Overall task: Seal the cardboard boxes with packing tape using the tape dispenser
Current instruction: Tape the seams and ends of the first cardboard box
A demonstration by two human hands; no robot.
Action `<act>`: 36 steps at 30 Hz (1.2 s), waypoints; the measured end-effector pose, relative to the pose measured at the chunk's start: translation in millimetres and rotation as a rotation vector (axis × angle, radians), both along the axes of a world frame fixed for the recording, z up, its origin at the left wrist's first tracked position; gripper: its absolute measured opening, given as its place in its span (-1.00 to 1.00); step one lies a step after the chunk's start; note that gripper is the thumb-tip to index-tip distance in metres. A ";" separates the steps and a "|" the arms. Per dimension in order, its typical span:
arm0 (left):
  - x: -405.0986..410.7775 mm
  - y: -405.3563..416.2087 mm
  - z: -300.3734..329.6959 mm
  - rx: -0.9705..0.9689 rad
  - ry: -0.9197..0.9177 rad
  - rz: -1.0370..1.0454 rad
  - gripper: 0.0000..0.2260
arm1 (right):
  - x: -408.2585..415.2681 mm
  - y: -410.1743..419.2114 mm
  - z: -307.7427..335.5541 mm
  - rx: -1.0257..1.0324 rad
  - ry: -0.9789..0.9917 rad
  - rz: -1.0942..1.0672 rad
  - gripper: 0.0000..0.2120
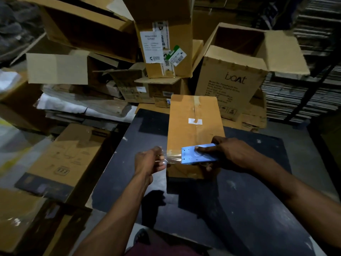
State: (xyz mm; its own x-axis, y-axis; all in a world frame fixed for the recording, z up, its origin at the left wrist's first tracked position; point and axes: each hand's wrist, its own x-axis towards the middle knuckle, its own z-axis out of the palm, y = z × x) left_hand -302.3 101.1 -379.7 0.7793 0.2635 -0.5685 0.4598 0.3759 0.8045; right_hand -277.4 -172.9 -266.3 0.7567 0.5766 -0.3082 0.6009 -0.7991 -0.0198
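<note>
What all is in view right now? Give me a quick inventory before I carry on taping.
Closed brown cardboard box: one, on the dark tabletop, old tape along its top seam.
Blue tape dispenser: one, at the box's near end.
Clear packing tape strip: one, stretched from the dispenser leftward.
Dark tabletop: one, scuffed, under the box.
Open brown "boat" carton: one, behind right.
Other brown cartons: several, piled behind and left.
Left hand: pinches the tape's free end.
Right hand: grips the dispenser.
</note>
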 end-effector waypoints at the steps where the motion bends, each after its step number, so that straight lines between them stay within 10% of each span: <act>1: 0.2 1.4 -3.7 0.030 -0.005 0.004 -0.88 | 0.6 1.8 1.0 -0.001 -0.006 0.010 -0.34; 36: 11.2 -14.3 -54.6 -0.004 0.151 0.173 -0.86 | 39.5 54.8 -2.1 -0.139 -0.010 0.034 -0.56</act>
State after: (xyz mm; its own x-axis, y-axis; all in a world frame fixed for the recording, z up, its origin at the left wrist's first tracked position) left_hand -291.1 86.8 -434.3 0.6285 0.3834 -0.6768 0.5036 0.4626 0.7297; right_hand -237.9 -118.1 -268.5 0.7411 0.5541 -0.3792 0.6270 -0.7731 0.0956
